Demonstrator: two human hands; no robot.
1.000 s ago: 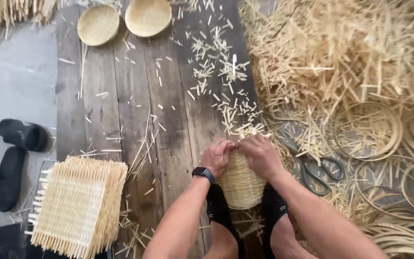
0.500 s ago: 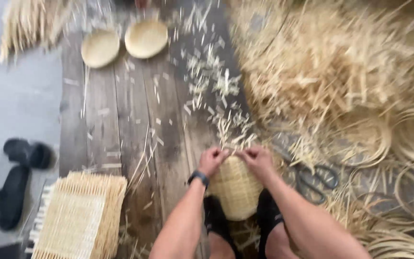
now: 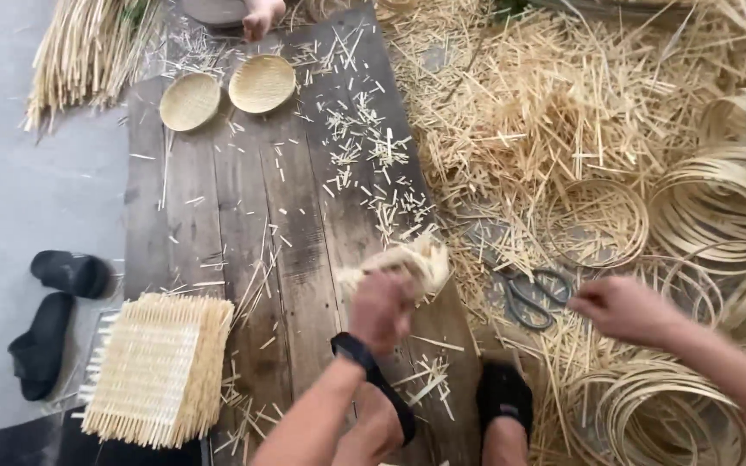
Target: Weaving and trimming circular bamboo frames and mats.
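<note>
Both hands have parted: left hand alone grips the woven basket, right hand loosely curled near scissors.

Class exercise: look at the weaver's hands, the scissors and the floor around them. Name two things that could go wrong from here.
The right hand hovers by the scissors, half buried in bamboo offcuts; groping there could nick the fingers. The left hand alone holds the woven basket, so loose strip ends might spring out or splinter skin.

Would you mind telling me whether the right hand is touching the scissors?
Apart. The head view shows the right hand beside the scissors, with a strip of straw-covered floor visible between its fingertips and the handles.
</note>
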